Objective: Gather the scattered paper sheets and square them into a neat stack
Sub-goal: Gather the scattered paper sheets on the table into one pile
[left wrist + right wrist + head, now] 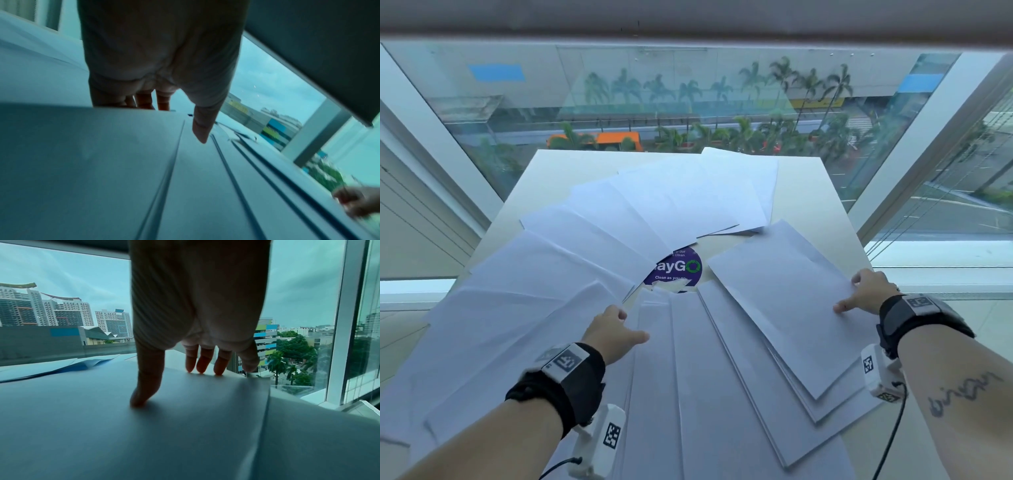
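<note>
White paper sheets (599,240) lie fanned in an overlapping ring on a white table (808,192), smooth and flat, some faintly creased. Near-left sheets overhang the table's near-left edge; the far sheet reaches the far edge by the window (688,102). Bare tabletop shows along the far-right side and far-left corner.

At the ring's centre a round purple sticker (681,270) is partly uncovered.

Right hand (866,291): spread wide, thumb and fingertips (202,368) pressing down on the top right sheet (784,301), fingers at its right-hand edge. That sheet lies skewed over a stepped run of sheets beneath.

Left hand (613,332): fingers hooked over the edge of a left-side sheet (82,154), which lifts slightly, thumb (202,128) extended above the near-centre sheets. Whether the fingers clamp it: cannot tell.
</note>
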